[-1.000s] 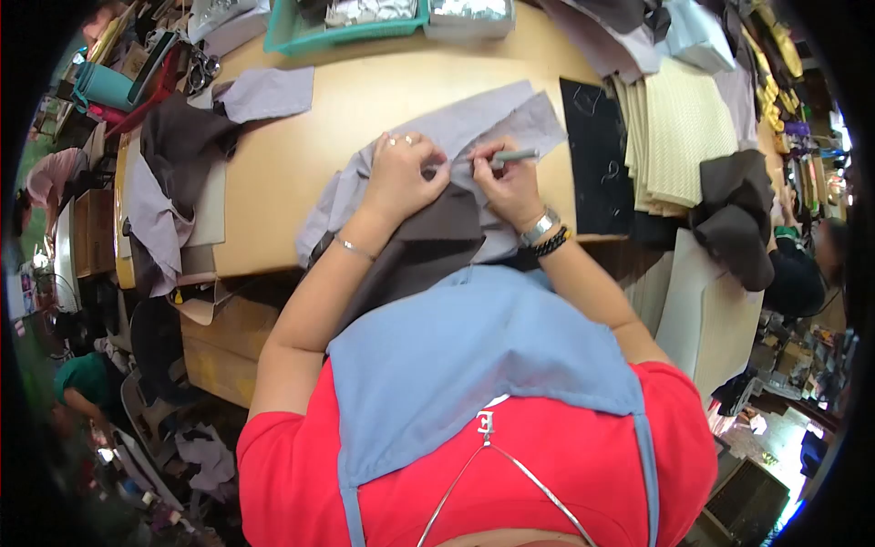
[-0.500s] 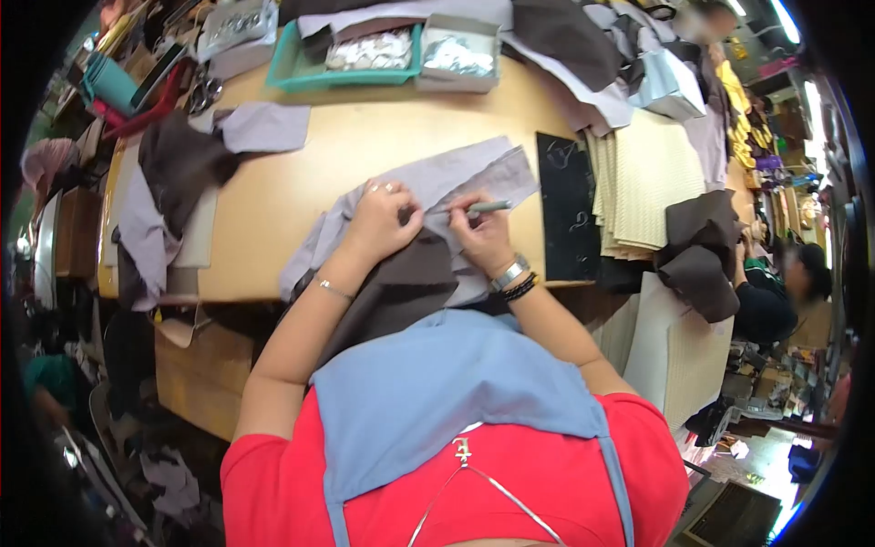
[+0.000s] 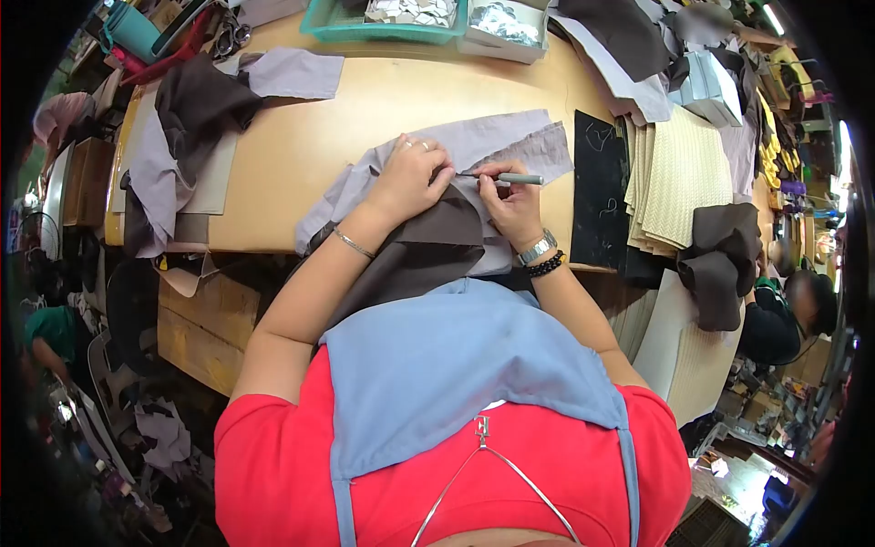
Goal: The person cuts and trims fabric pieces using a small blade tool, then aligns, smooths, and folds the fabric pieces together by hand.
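Note:
My right hand (image 3: 512, 208) grips a grey-green pen (image 3: 524, 179), its tip pointing left, close to my left fingertips. Under both hands spreads a light grey cloth (image 3: 483, 137) with a darker, creased patch (image 3: 538, 148) toward its right end. My left hand (image 3: 412, 182) has its fingers curled and pressed on the cloth, pinching it by the pen tip. A dark brown piece of fabric (image 3: 433, 237) hangs from beneath my left hand over the table edge toward my lap. Whatever mark the pen makes is too small to see.
Brown and grey fabric (image 3: 205, 105) lies at the left. At the back are a teal tray (image 3: 383, 35) of small white pieces and a white box (image 3: 501, 41). On the right sit a black board (image 3: 599, 201) and stacked cream sheets (image 3: 679, 182). A co-worker (image 3: 784, 319) is at far right.
The camera view has shifted, so the table sits higher and farther right. The pen now lies flatter, its tip near my left thumb. Both hands stay on the cloth.

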Demonstrator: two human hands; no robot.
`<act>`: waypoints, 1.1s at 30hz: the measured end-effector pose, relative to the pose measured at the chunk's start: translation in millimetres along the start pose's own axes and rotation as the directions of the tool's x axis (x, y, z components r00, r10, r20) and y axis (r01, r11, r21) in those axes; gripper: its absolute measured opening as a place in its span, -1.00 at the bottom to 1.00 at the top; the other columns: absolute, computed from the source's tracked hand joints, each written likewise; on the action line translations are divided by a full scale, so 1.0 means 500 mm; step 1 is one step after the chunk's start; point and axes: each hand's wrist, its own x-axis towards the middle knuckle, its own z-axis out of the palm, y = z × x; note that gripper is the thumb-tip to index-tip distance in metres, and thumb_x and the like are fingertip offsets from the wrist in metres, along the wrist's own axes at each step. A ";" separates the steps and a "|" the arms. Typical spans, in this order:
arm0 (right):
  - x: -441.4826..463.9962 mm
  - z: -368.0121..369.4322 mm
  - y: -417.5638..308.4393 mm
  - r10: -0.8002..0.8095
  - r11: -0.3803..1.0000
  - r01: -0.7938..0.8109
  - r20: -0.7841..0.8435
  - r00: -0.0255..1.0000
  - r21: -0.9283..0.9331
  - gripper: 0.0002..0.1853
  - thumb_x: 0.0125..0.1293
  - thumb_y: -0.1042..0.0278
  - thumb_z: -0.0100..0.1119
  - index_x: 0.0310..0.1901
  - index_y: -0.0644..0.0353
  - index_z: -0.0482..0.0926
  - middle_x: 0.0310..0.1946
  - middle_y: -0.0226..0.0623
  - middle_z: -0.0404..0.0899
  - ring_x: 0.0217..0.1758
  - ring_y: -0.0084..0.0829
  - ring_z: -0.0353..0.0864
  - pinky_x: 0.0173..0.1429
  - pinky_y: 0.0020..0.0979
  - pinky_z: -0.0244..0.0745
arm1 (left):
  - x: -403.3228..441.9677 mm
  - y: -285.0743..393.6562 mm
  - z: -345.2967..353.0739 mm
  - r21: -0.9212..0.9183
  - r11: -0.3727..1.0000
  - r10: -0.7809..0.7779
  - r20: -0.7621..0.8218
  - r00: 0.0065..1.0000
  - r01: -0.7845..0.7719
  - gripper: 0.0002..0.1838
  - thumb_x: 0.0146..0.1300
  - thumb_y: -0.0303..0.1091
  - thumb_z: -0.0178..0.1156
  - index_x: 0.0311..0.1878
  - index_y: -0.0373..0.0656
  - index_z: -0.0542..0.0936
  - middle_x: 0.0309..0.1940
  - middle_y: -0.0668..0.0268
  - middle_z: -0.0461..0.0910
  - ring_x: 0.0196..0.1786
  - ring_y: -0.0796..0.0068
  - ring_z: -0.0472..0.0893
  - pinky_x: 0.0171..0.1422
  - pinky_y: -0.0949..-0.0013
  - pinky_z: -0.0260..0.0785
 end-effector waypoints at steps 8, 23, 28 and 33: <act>-0.001 0.003 -0.007 -0.007 1.000 0.007 -0.019 1.000 0.009 -0.88 0.31 0.57 0.22 -0.15 0.26 0.52 -0.26 -0.35 0.63 -0.30 -0.70 0.57 -0.30 -0.61 0.54 | 0.000 -0.001 -0.002 -0.018 0.999 -0.046 0.066 0.997 0.047 -0.88 0.26 -0.33 0.25 -0.30 -0.16 0.59 -0.20 0.25 0.61 -0.01 0.15 0.56 0.41 -0.15 0.14; -0.002 0.001 0.001 -0.031 0.999 0.032 -0.023 0.999 0.013 -0.88 0.34 0.55 0.21 -0.13 0.25 0.51 -0.21 -0.31 0.67 -0.31 -0.70 0.59 -0.30 -0.61 0.56 | -0.001 0.000 -0.003 -0.011 0.999 -0.036 0.064 0.997 0.037 -0.88 0.25 -0.34 0.26 -0.29 -0.17 0.60 -0.17 0.26 0.61 0.01 0.12 0.54 0.42 -0.19 0.12; -0.002 -0.002 0.009 -0.021 1.000 0.021 -0.010 1.000 0.004 -0.89 0.34 0.55 0.20 -0.14 0.25 0.51 -0.24 -0.34 0.65 -0.34 -0.73 0.56 -0.32 -0.63 0.53 | 0.000 0.004 -0.006 0.002 0.999 -0.038 0.074 0.997 0.038 -0.88 0.26 -0.34 0.25 -0.30 -0.17 0.60 -0.16 0.25 0.61 0.01 0.11 0.53 0.40 -0.16 0.13; -0.001 -0.005 0.009 -0.013 0.997 0.014 0.003 1.000 -0.071 -0.89 0.33 0.54 0.21 -0.15 0.24 0.52 -0.25 -0.37 0.65 -0.36 -0.75 0.54 -0.32 -0.64 0.51 | 0.000 0.001 -0.004 -0.001 1.000 -0.029 0.067 0.997 0.029 -0.88 0.26 -0.34 0.25 -0.30 -0.18 0.59 -0.16 0.24 0.60 0.00 0.10 0.53 0.39 -0.13 0.15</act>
